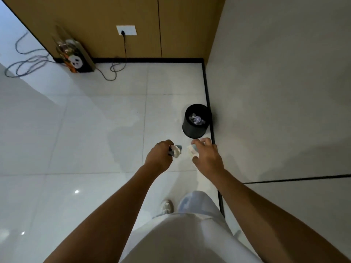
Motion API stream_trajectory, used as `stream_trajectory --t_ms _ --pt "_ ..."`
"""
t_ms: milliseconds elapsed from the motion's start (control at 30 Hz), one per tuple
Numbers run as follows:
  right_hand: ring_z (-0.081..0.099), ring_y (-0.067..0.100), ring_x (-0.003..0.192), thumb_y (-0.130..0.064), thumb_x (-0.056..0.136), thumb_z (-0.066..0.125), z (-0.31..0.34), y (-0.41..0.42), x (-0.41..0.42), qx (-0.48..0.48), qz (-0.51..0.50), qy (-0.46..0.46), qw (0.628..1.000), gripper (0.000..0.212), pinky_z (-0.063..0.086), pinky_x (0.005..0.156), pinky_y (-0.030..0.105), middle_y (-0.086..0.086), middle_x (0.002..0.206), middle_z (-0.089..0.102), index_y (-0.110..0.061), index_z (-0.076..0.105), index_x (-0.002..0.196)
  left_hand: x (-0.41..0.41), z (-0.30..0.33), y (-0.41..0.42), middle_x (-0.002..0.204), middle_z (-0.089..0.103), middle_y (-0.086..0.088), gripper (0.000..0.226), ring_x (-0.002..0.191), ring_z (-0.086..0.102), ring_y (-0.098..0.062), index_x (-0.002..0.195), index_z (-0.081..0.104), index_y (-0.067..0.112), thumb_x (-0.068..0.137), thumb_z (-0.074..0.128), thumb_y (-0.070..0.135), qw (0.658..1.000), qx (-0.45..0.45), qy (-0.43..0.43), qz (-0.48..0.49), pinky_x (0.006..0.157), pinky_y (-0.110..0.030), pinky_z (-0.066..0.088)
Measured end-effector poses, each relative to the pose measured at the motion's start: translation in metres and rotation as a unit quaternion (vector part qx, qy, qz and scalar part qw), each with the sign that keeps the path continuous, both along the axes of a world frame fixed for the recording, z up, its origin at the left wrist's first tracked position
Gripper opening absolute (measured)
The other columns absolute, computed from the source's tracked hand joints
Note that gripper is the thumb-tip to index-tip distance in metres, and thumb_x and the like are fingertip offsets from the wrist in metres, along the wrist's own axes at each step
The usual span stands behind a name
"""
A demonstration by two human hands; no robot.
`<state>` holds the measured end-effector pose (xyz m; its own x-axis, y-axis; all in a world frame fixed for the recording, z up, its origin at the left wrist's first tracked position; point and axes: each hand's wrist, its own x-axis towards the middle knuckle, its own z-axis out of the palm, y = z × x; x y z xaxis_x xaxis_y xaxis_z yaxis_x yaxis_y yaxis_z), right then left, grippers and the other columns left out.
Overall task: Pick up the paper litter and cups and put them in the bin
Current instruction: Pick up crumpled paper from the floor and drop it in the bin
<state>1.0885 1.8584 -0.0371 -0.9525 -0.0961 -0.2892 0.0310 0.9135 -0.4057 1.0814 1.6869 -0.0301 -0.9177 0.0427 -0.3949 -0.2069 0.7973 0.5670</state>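
Head view: both arms are stretched forward over a white tiled floor (85, 130). The left hand (158, 155) is curled around a crumpled paper wad (175, 151), white with a bluish part, which sticks out on the side toward the other hand. The right hand (206, 156) is closed around a second piece of litter (192, 150), a pale cup or folded paper; which of the two cannot be told. The two hands are held near each other but apart. Just beyond the right hand, a black bin (195, 130) is seen standing on the floor against a grey wall (275, 92), with crumpled paper (196, 119) already lying inside it. Far beyond the left hand, a clear container with a panda print (75, 57) is set against a brown panelled wall, and loose cables (28, 63) are spread beside it.
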Motion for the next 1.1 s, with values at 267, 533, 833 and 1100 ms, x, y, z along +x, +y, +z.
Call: stream_trajectory --t_ms 267,533,833,1100 --pt "0.044 0.029 0.12 -0.016 0.09 0.062 -0.039 0.046 -0.155 -0.002 0.002 -0.056 0.998 0.048 0.048 0.085 0.031 0.006 0.141 0.037 -0.026 0.045 0.134 -0.163 -0.035 0.046 0.107 0.063 -0.009 0.034 0.093 0.06 -0.027 0.111 0.06 0.011 0.083 0.047 -0.002 0.999 -0.013 -0.03 0.003 0.079 -0.038 0.053" --pt "0.042 0.029 0.126 -0.016 0.09 0.063 -0.088 0.089 -0.289 0.017 -0.019 -0.106 0.994 0.054 0.048 0.094 0.035 0.004 0.145 0.034 -0.027 0.043 0.139 -0.302 -0.094 0.102 0.105 0.062 -0.008 0.03 0.091 0.059 -0.025 0.111 0.059 0.011 0.085 0.047 -0.001 0.995 -0.022 -0.093 0.038 0.072 -0.031 0.046" --pt "0.046 0.027 0.121 -0.018 0.088 0.065 -0.188 0.11 -0.375 0.019 -0.066 -0.106 0.992 0.051 0.047 0.087 0.028 0.007 0.139 0.039 -0.025 0.045 0.135 -0.413 -0.207 0.142 0.114 0.059 -0.008 0.042 0.101 0.057 -0.026 0.123 0.054 0.014 0.084 0.051 -0.001 0.987 -0.046 -0.153 0.008 0.074 -0.029 0.044" --pt "0.049 0.028 0.116 -0.014 0.087 0.066 -0.25 0.13 -0.418 -0.013 -0.142 -0.126 0.982 0.054 0.053 0.085 0.032 0.01 0.139 0.041 -0.023 0.046 0.137 -0.473 -0.3 0.173 0.122 0.055 -0.01 0.051 0.109 0.057 -0.027 0.136 0.042 0.013 0.088 0.058 0.007 0.98 -0.066 -0.17 -0.076 0.085 -0.037 0.053"
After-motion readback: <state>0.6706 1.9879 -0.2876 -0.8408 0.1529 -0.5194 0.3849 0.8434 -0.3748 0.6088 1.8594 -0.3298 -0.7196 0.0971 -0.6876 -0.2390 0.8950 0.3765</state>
